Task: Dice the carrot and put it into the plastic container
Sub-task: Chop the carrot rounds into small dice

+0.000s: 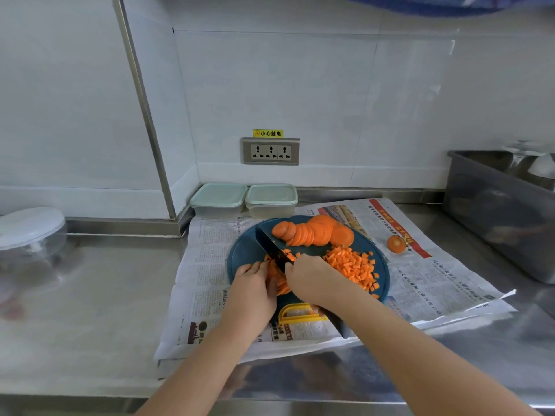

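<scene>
Stainless counter (90,295) against a white tiled wall, socket panel (271,151) at the back. Newspaper (210,265) spread on the counter, round dark blue board (243,253) on top of it. Left hand (255,289): fingers bent down at the tips, holding a low stack of carrot strips (280,285) against the board. Right hand (309,280): fingers wrapped around the grip of a black knife (271,247), handle hidden under the hand. The blade runs away from the fingers, its edge down on the strips, just beside the left fingertips. Diced carrot (351,267) lies heaped just right of the right-hand fingers. Uncut carrot slices (312,234) fan out beyond both sets of fingertips, at the board's far edge. Two lidded plastic containers (217,199) (271,198) stand farther beyond, by the wall, well apart from the fingers. Carrot end (396,244) sits on the newspaper, far right of the fingers.
</scene>
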Available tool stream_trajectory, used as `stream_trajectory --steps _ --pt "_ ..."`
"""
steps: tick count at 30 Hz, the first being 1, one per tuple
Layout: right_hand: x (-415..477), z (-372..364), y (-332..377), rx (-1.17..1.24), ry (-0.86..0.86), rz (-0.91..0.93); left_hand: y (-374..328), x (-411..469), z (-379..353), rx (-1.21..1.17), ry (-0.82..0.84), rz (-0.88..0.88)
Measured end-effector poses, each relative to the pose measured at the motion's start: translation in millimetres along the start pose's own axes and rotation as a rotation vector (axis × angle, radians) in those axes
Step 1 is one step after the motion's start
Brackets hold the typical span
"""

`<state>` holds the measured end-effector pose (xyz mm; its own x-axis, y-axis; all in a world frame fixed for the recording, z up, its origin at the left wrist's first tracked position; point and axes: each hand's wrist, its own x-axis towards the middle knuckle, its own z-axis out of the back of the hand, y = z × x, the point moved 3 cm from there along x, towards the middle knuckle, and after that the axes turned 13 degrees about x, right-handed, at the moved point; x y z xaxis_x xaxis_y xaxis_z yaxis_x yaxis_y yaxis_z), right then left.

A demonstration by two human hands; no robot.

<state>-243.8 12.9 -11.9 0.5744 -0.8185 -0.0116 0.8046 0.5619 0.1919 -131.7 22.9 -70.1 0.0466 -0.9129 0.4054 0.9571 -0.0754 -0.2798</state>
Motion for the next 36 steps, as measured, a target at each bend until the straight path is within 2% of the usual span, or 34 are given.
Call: stream_trajectory --steps 2,5,9,11,14,19,22,29,36 --pt "2 -1 -1 -0.070 0.014 0.028 -1 0 2 -0.015 -0.011 -0.002" --pt "4 -3 -5 -0.050 0.006 0.012 2 0 3 -0.078 -0.022 0.004" --pt "-3 5 -13 0.118 -0.087 -0.069 6 -2 5 -0.181 -0.012 0.054" --pt "-11 5 -17 0.177 -0.089 -0.102 7 -1 8 -0.179 0.021 0.121" --pt "-28 0 -17 0.276 -0.106 -0.175 10 -3 18 -0.174 -0.029 0.181" --pt "-51 -15 1 0.264 -0.191 -0.233 9 -9 24 -0.096 -0.037 0.122" --pt "-54 -19 9 0.187 -0.172 -0.245 8 -8 21 -0.035 -0.003 0.131" --pt "-56 -26 18 0.156 -0.158 -0.265 11 -6 18 -0.064 -0.007 0.142" --pt "-52 -32 26 0.234 -0.089 -0.326 7 -3 21 -0.104 -0.049 0.088"
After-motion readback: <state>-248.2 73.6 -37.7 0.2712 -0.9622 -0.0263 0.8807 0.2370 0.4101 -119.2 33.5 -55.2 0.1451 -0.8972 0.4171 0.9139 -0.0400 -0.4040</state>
